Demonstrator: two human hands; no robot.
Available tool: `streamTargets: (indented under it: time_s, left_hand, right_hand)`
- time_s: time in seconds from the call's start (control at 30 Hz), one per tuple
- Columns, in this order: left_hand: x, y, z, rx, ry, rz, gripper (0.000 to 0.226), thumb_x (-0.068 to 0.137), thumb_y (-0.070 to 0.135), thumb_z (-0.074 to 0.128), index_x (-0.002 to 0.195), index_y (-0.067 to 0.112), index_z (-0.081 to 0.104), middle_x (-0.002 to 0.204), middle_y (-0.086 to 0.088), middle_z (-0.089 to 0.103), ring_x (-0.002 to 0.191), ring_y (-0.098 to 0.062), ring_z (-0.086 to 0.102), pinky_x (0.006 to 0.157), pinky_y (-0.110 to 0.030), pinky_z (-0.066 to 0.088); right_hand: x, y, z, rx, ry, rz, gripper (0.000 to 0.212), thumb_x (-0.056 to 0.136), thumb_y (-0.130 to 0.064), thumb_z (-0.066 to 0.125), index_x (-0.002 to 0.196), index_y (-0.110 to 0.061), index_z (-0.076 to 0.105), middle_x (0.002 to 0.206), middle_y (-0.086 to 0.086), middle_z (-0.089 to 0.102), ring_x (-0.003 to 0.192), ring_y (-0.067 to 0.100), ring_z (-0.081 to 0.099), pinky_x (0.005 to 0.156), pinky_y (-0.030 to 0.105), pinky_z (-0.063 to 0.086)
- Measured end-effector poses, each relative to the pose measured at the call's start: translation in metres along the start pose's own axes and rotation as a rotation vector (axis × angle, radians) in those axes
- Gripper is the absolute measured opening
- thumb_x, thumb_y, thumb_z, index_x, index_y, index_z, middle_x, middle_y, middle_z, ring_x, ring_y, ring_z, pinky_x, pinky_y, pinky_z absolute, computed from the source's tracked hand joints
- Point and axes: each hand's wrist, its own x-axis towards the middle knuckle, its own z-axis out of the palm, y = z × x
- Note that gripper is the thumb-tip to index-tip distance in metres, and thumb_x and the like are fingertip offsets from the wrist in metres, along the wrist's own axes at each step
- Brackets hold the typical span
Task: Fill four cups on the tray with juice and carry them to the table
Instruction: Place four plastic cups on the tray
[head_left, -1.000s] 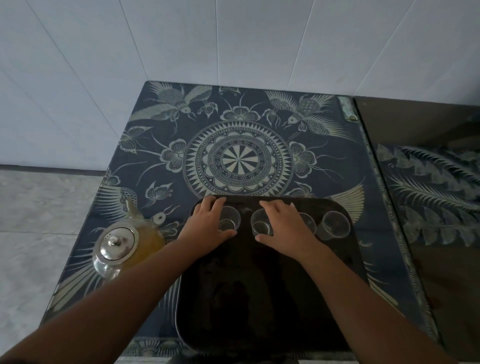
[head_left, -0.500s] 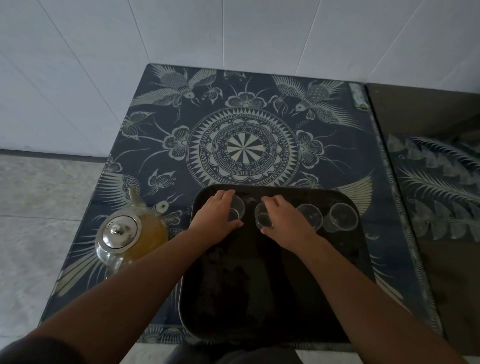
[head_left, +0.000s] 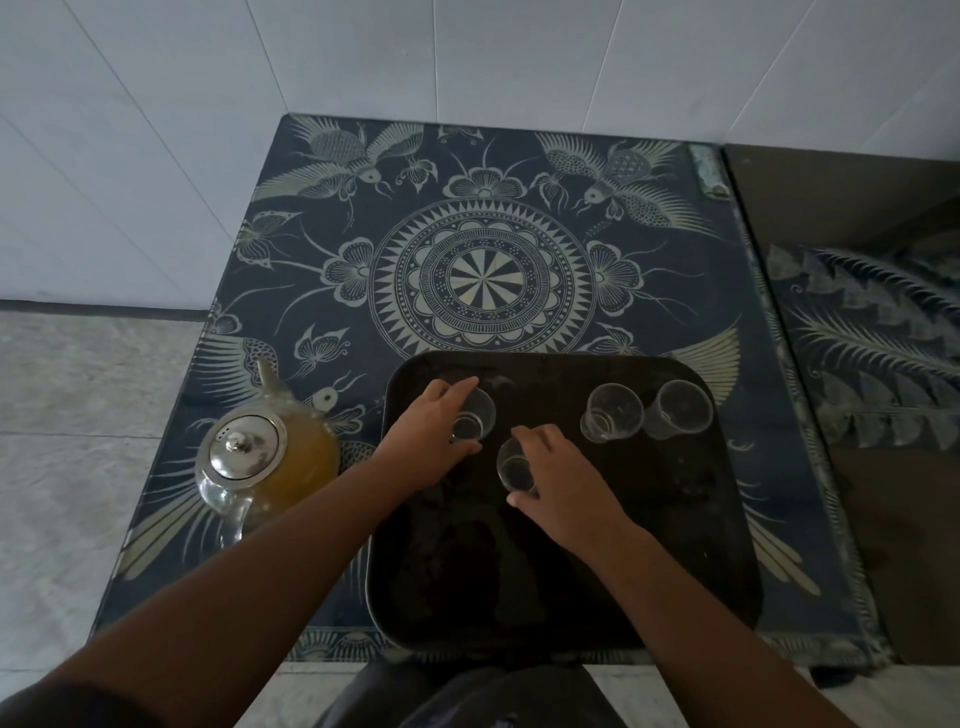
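A black rectangular tray (head_left: 649, 571) lies on the patterned table. Several clear empty cups stand on it. My left hand (head_left: 431, 441) wraps around the leftmost cup (head_left: 475, 418) near the tray's far left. My right hand (head_left: 558, 480) grips a second cup (head_left: 514, 467), a little nearer to me than the first. Two more cups (head_left: 610, 413) (head_left: 678, 408) stand side by side at the tray's far right, untouched. A glass teapot (head_left: 265, 462) with a metal lid, full of orange juice, sits on the table left of the tray.
The table (head_left: 483, 280) carries a dark blue cloth with a round pattern under glass, against a white tiled wall. A second table (head_left: 883, 312) adjoins on the right. Grey floor tiles (head_left: 78, 441) lie to the left.
My right hand has pulled its cup toward me, out of the row. The two right-hand cups, partly covered before, now stand fully in view. My left hand stays on the leftmost cup.
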Motion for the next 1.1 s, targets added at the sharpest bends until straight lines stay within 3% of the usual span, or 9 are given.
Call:
streamTargets:
  time_s: [0.37,0.53,0.87,1.1]
  left_hand:
    - [-0.001,-0.001,0.004,-0.094,-0.006,-0.016,0.087,0.082,0.025,0.086,0.154,0.017,0.038,0.145,-0.004,0.051,0.133,-0.02,0.054,0.111,-0.039,0.048]
    - [-0.001,-0.002,0.004,-0.142,-0.013,-0.036,0.085,0.082,0.022,0.086,0.154,0.019,0.039,0.145,-0.004,0.051,0.129,-0.019,0.055,0.098,-0.025,0.042]
    - [-0.002,-0.002,0.006,-0.139,-0.045,-0.013,0.091,0.086,0.022,0.083,0.16,0.019,0.031,0.151,-0.005,0.047,0.136,-0.02,0.051,0.104,-0.025,0.04]
    - [0.0,-0.001,0.007,-0.139,-0.075,-0.018,0.094,0.085,0.02,0.083,0.162,0.02,0.028,0.152,-0.006,0.045,0.139,-0.021,0.048,0.107,-0.027,0.04]
  right_hand:
    - [-0.039,-0.032,0.04,0.124,0.082,-0.064,0.081,0.084,-0.036,0.076,0.151,-0.02,0.033,0.14,-0.004,0.041,0.125,0.01,0.047,0.101,0.024,0.046]
    - [-0.048,-0.044,0.053,0.141,0.079,-0.08,0.082,0.085,-0.036,0.076,0.152,-0.021,0.031,0.142,-0.004,0.038,0.129,0.011,0.044,0.1,0.021,0.045]
    - [-0.056,-0.048,0.061,0.141,0.073,-0.09,0.082,0.086,-0.038,0.075,0.151,-0.024,0.028,0.143,-0.004,0.036,0.13,0.011,0.044,0.099,0.025,0.049]
    - [-0.056,-0.048,0.056,0.142,0.07,-0.072,0.088,0.087,-0.039,0.074,0.156,-0.025,0.02,0.145,-0.006,0.034,0.132,0.007,0.041,0.101,0.02,0.045]
